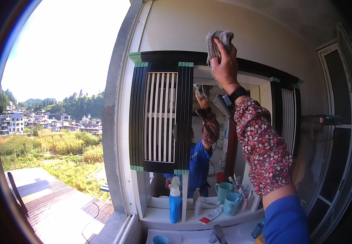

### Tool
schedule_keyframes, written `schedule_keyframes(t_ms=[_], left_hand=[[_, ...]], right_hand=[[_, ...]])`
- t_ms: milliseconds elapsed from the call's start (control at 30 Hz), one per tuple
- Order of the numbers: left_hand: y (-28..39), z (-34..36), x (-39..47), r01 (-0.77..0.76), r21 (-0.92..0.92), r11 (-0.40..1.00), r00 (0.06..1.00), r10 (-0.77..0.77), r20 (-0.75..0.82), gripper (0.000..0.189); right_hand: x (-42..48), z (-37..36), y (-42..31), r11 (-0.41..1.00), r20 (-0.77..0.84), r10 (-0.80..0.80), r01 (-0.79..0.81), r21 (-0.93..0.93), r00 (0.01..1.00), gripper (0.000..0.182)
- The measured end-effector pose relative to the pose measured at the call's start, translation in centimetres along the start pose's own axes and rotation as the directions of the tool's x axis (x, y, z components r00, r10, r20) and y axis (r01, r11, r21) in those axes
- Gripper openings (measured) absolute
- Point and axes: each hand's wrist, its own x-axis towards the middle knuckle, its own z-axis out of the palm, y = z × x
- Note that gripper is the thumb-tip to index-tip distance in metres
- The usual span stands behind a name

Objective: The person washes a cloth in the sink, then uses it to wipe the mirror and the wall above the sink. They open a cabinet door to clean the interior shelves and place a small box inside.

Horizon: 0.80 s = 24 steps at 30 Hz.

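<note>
A grey cloth [220,45] is bunched in my right hand [226,68], which is raised to the dark top rail [176,56] of a mirror cabinet. The cloth overlaps the rail, and one end hangs down in front of the mirror [215,134]. Below the wrist, a floral sleeve cover [262,146] wraps my forearm, with a black strap and a small device above it. To the left of the hand is a black cabinet door [137,116] with pale vertical slats [160,137]. My left hand is out of direct view; part of that sleeve shows in the mirror.
On the cabinet's lower shelf stand a blue bottle [175,207], a toothpaste tube [214,213] and a turquoise mug [232,206] with toothbrushes. Beneath are a washbasin [185,236] with a faucet [218,234] and another cup [160,239]. An open window is at left, a glazed door [340,122] at right.
</note>
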Motion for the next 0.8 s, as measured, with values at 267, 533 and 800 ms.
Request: schedule_keyframes(t_ms=[267,533,800], left_hand=[[-4.0,-4.9,1.6,-0.016,0.096,0.995,1.0,0.016,0.003,0.03],[-0.5,-1.1,0.3,-0.119,0.027,0.993,0.968,0.11,0.224,0.03],[0.6,-0.7,-1.1,-0.16,0.161,0.974,0.984,0.144,0.107,0.03]], right_hand=[[-0.1,9.1,-9.4,0.994,0.362,0.064,-0.025,-0.111,0.93,0.045],[0.2,14.2,-13.9,0.989,0.566,-0.102,0.145,-0.031,0.818,0.058],[-0.7,13.4,-16.2,0.966,0.639,-0.215,0.258,0.026,0.739,0.055]])
